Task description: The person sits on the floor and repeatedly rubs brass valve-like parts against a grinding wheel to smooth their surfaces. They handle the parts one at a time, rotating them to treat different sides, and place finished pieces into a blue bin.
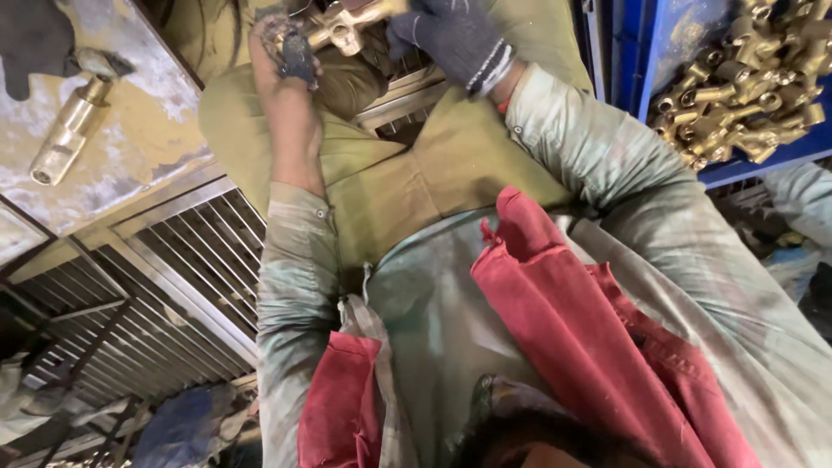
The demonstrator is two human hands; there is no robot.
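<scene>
At top centre of the head view, a cast brass fitting, dull gold with round ported ends, was held between both hands over an olive cloth. Its long axis ran roughly left to right, cut by the frame edge. The right hand, in a dark knit glove, was clamped on its right end; the left hand, grimy, was closed around its left end.

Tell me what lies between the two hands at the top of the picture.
In the head view, a brass fitting spans the gap, held between the left hand and the gloved right hand.
</scene>
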